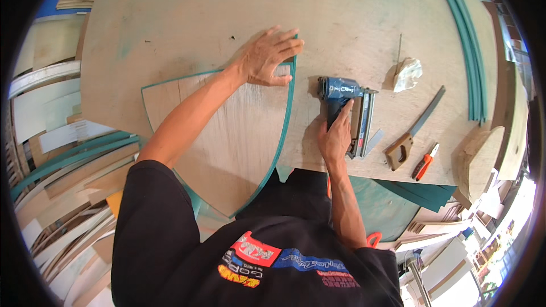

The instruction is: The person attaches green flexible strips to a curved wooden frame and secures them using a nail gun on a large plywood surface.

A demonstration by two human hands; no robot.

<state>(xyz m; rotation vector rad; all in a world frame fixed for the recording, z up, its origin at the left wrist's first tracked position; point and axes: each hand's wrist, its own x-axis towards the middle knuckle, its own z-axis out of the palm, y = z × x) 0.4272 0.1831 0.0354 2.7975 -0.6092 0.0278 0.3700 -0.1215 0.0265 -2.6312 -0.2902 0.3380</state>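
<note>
Hands: left hand [270, 57] reaches forward, fingers spread over the wooden panel's [239, 131] far right corner; right hand [336, 136] curls round the pneumatic nailer's [341, 88] handle, forefinger straight.
Panel: one, green-edged, on the tabletop [187, 11], left of the nailer.
Tools: one nailer, one handsaw [425, 115], one pair of pliers [422, 169].
Obstruction: left forearm [190, 111] crosses the panel.
Far right: green strips [469, 51].

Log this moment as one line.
Left hand: spread at corner of teal-edged wooden panel | Right hand: on handle of blue nail gun | Right of gun: handsaw, orange-handled pliers
</note>
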